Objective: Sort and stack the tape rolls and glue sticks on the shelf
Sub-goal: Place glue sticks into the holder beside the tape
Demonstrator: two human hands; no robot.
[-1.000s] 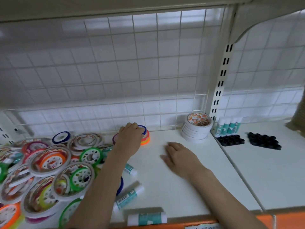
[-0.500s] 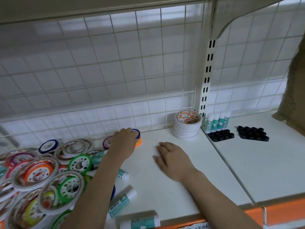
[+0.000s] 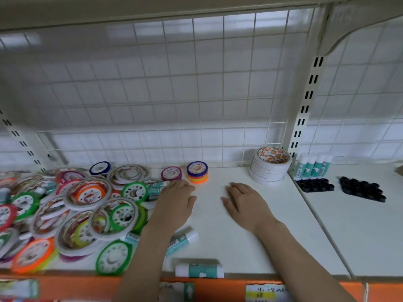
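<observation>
Grip, left hand [image 3: 174, 201]: empty, fingers loosely extended, palm down over the shelf [image 3: 229, 236], fingertips at the right margin of the loose pile and apparently touching a glue stick [image 3: 157, 187] lying there; contact is not certain from this angle.
Grip, right hand [image 3: 245, 203]: empty, fingers straight and flat on the shelf, well apart from the left hand, near mid-shelf.
Small coloured stack [image 3: 197, 172]: blue-rimmed roll on top, yellow and orange rolls under it, near the back edge, just beyond the left fingertips. A single magenta roll [image 3: 171, 173] lies just beside it on the left.
Stack of white double-sided tape rolls [image 3: 270, 167]: back right corner of the shelf, against the slotted upright [image 3: 305, 105].
Loose pile of tape rolls [image 3: 76, 205]: green, orange, red and white rolls, overlapping, filling the left half of the shelf to its front edge.
Loose glue sticks: one [image 3: 182, 241] lying beside the left forearm, one [image 3: 199, 270] at the front edge.
Adjoining shelf to the right: upright glue sticks [image 3: 313, 165] at its back left corner, two black trays [image 3: 314, 185] in front of them.
</observation>
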